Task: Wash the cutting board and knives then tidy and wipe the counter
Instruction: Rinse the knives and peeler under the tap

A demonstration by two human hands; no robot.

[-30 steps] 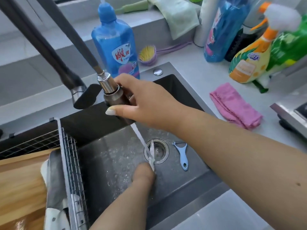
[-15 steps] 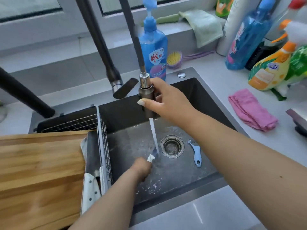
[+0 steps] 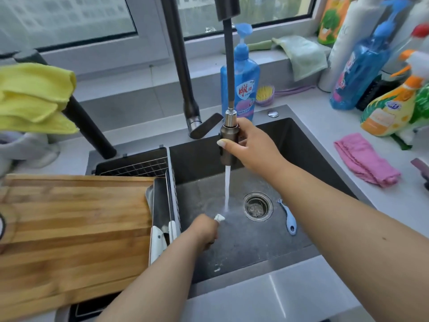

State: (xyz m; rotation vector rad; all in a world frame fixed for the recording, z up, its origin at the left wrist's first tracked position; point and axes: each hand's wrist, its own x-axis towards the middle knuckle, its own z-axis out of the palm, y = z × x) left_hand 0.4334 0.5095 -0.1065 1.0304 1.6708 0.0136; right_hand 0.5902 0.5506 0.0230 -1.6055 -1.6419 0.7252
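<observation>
My right hand (image 3: 253, 145) grips the pulled-out faucet spray head (image 3: 228, 145) over the dark sink (image 3: 299, 145). Water (image 3: 227, 189) runs straight down from it. Low in the basin, my left hand (image 3: 204, 231) holds a small white-handled knife (image 3: 219, 217) with its tip under the stream; most of the blade is hidden by water and blur. The wooden cutting board (image 3: 74, 228) lies across the sink's left side. Two white-handled knives (image 3: 160, 238) rest in the wire rack (image 3: 170, 196) beside it.
A blue peeler (image 3: 287, 219) lies right of the drain (image 3: 258, 206). On the counter are a pink cloth (image 3: 364, 161), a blue soap bottle (image 3: 242, 77), spray bottles (image 3: 390, 108) and a brush (image 3: 265, 95). A yellow cloth (image 3: 32, 96) hangs at the left.
My head has tilted up, bringing the window and more of the board into view. The spray head now points straight down, and my left hand with the knife has shifted left, away from the drain.
</observation>
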